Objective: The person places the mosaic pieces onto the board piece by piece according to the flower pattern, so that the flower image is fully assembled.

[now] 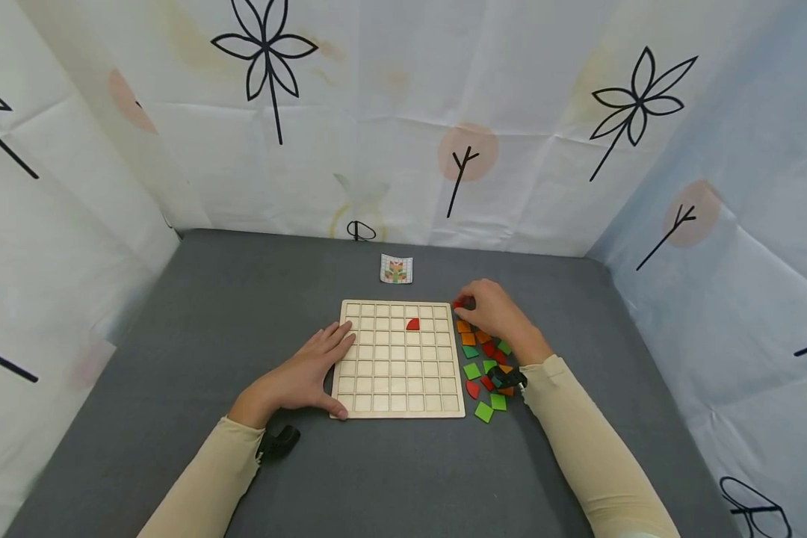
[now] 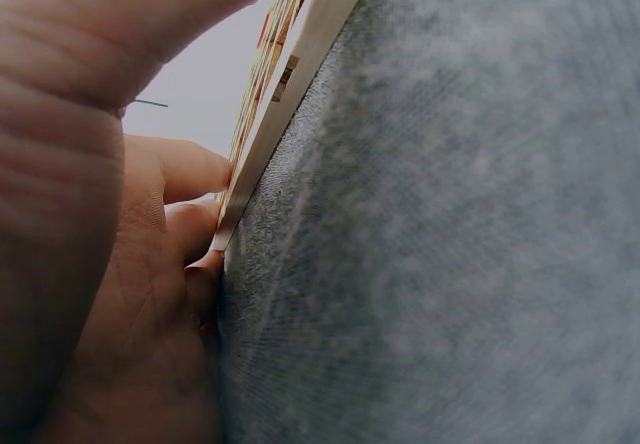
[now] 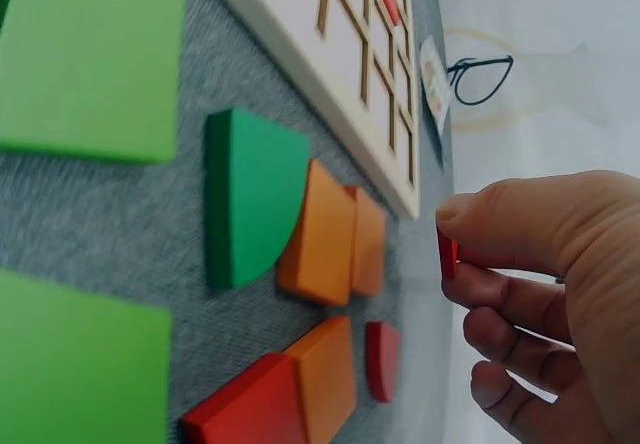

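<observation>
A light wooden grid board (image 1: 398, 364) lies flat, a red quarter-round tile (image 1: 413, 324) set in one of its upper cells. Spread along the board's left side, my left hand (image 1: 309, 368) touches it, fingers at the left edge and thumb by the near left corner. In the left wrist view, the fingers (image 2: 195, 169) meet the board's side wall (image 2: 300, 74). Just past the far right corner, my right hand (image 1: 494, 310) pinches a small red tile (image 3: 448, 254) between thumb and forefinger; its full shape is hidden.
Loose tiles lie right of the board: green squares (image 1: 483, 412), orange ones (image 1: 468, 338), a rounded green tile (image 3: 255, 199) and red pieces (image 1: 472, 388). A small picture card (image 1: 396, 269) lies beyond the board on the grey table (image 1: 276, 276). Patterned white cloth (image 1: 390, 134) hangs behind.
</observation>
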